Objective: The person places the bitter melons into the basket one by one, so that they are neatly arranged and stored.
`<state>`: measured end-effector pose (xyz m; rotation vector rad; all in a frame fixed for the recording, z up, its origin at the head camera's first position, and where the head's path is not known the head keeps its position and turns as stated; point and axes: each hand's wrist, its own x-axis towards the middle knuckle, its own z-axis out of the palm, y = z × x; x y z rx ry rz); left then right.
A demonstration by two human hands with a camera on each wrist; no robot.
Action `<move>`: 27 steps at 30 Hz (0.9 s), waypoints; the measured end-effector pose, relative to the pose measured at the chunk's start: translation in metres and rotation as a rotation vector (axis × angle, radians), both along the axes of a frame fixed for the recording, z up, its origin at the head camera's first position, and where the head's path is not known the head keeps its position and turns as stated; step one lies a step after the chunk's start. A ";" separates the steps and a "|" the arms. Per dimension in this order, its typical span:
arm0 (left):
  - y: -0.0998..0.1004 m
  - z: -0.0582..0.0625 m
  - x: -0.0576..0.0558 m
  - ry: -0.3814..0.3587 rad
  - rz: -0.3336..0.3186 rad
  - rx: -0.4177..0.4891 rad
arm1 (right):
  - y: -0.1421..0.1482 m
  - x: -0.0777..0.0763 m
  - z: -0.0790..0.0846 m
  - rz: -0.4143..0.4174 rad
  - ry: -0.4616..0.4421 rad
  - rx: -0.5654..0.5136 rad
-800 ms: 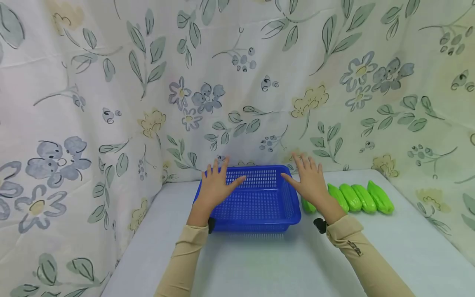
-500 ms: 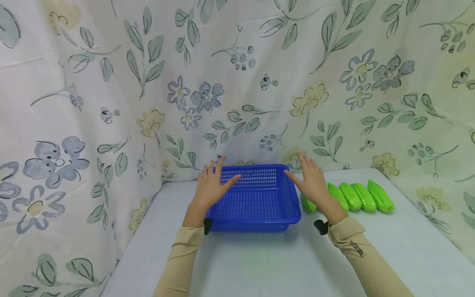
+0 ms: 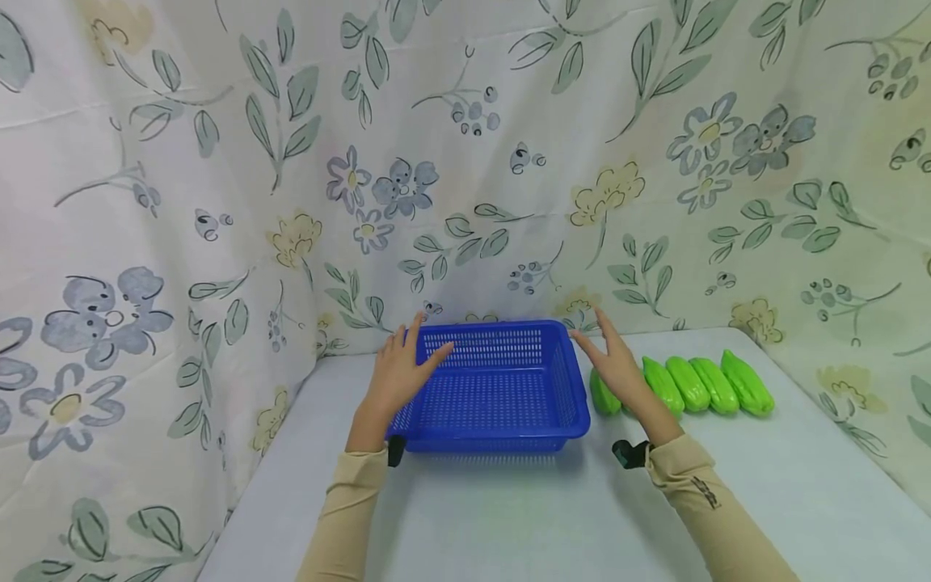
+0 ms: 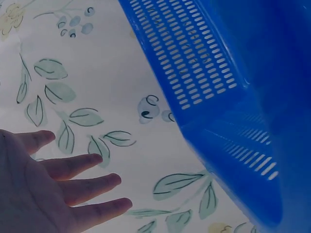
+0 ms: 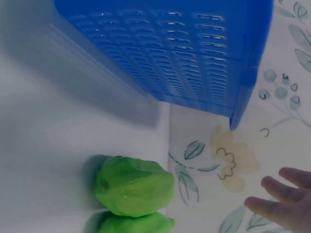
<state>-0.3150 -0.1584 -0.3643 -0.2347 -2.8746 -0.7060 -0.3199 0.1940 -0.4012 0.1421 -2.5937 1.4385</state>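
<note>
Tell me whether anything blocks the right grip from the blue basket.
Nothing visible does: the right wrist view shows only open space between the right grip and basket. Green vegetables lie on the table below.

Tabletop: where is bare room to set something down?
Bare: before the blue basket, between the sleeves; left of the left hand; right of the green vegetables, to the floral curtain. Crowded: right of the basket, with vegetables and the right hand.
</note>
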 end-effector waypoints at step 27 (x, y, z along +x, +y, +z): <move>-0.037 -0.028 -0.009 -0.064 0.065 0.116 | 0.023 -0.009 -0.046 -0.077 -0.144 -0.308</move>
